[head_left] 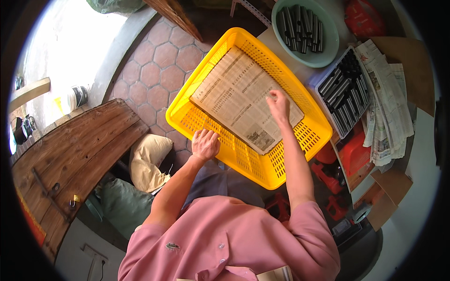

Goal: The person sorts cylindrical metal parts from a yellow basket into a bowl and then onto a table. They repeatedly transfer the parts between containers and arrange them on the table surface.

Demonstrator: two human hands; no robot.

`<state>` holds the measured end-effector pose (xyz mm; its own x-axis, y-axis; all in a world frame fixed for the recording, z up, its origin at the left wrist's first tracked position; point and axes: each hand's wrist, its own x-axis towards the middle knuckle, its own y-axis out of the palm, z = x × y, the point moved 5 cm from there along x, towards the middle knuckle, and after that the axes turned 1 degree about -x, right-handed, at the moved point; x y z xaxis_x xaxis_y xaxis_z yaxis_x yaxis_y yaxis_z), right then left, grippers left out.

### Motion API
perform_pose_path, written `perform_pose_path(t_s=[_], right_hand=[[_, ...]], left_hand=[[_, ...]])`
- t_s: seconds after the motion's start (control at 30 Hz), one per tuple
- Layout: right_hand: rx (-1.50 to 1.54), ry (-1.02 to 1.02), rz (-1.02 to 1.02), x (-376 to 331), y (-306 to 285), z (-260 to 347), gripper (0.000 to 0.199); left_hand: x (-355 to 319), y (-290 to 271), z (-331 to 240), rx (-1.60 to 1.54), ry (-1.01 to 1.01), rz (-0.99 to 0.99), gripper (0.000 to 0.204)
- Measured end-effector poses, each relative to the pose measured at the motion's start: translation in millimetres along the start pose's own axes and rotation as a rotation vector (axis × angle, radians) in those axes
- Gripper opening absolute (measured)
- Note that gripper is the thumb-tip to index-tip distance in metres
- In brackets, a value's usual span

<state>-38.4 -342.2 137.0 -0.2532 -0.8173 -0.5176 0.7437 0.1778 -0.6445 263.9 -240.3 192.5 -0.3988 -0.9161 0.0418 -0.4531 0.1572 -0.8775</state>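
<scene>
**Newspaper sheet lining a yellow crate**

The newspaper sheet (243,96) is lying flat on the bottom of the yellow perforated crate (206,124), which is sitting tilted across the near edge of the worktop (335,14) and overhanging the person's lap. The right hand (279,104) is pressing down on the sheet near its right edge, fingers curled and bunched on the paper — gripping nothing that can be made out. The left hand (205,143) is resting on the crate's near rim, fingers spread and folded over the edge.

Further back on the worktop, a pale green bowl (332,35) is holding dark metal tubes, and just beside it a grey tray (315,83) is carrying more of the same. A stack of folded newspapers (389,103) is lying to the right of the tray.

Below the crate, hexagonal terracotta tiles (159,70) are covering the floor — a weathered wooden board (75,150) is lying to the left, with a cream cushion (147,161) beside it.
</scene>
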Motion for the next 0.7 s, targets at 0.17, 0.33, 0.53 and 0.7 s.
perform_pose_path(t_s=[0.17, 0.33, 0.53, 0.7], right_hand=[[-0.366, 0.137, -0.056, 50, 50, -102, 0.074], [-0.532, 0.149, -0.076, 73, 58, -115, 0.073], [-0.585, -0.142, 0.094, 57, 87, -110, 0.086], [-0.792, -0.235, 0.341, -28, 143, -75, 0.100]], left_hand=[[2, 1, -1, 0.030, -0.001, 0.028, 0.008], [1, 4, -2, 0.040, -0.007, 0.035, 0.009], [4, 6, -4, 0.060, -0.005, 0.037, 0.008], [1, 7, -4, 0.061, -0.014, 0.036, 0.008]])
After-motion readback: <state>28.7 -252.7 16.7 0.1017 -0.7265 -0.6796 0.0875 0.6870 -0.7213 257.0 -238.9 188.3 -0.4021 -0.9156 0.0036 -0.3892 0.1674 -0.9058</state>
